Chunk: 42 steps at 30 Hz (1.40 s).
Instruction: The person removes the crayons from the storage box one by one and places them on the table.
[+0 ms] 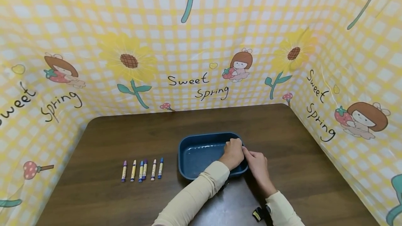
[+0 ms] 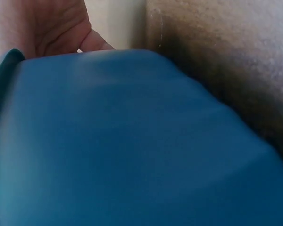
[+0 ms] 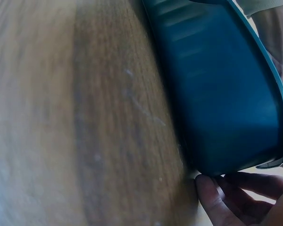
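A dark blue rectangular tub (image 1: 196, 156) stands right of centre on the brown table, its inner floor visible on the left side. My left hand (image 1: 233, 153) reaches across it and grips the right rim, its fingertips hidden in the head view. In the left wrist view, a smooth blue wall (image 2: 132, 136) fills most of the picture, with part of that hand behind its edge. Outside the same end is my right hand (image 1: 257, 165), holding the tub's right side. The right wrist view has its fingers (image 3: 212, 200) touching the tub's bottom corner.
Several wrapped crayons (image 1: 153, 170) lie in a row on the wooden table (image 1: 132, 135), left of the tub. Yellow checked cloth (image 1: 188, 51) rises along the table's back and sides. A small black device (image 1: 257, 214) sits by the right wrist.
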Motion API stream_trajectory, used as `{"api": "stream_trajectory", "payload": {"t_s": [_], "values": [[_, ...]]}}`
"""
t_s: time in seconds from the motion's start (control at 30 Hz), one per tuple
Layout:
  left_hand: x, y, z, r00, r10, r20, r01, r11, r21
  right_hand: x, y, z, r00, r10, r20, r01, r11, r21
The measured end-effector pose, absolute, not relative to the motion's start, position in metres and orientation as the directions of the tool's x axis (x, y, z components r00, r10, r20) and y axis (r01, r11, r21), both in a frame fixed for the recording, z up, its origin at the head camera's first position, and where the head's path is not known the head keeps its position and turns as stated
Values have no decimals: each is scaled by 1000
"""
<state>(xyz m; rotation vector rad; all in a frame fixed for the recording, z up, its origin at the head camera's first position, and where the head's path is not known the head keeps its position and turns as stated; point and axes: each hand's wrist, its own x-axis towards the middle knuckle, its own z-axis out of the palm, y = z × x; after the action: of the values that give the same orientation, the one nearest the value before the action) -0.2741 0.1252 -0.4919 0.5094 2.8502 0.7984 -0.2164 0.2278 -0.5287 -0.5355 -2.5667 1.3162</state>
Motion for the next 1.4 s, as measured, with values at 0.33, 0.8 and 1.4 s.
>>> {"api": "stream_trajectory", "payload": {"t_s": [0.33, 0.8, 1.4], "values": [[-273, 121, -498, -949, 309, -59, 226, 801, 555, -210, 223, -532, -913, 408, -24, 248, 506, -826], [-271, 98, -501, -952, 297, -76, 176, 733, 657, -206, 221, -537, -917, 394, -64, 270, 495, -826], [-273, 55, -464, -972, 230, -51, 103, 609, 787, -212, 223, -527, -909, 416, -16, 252, 519, -817]]}}
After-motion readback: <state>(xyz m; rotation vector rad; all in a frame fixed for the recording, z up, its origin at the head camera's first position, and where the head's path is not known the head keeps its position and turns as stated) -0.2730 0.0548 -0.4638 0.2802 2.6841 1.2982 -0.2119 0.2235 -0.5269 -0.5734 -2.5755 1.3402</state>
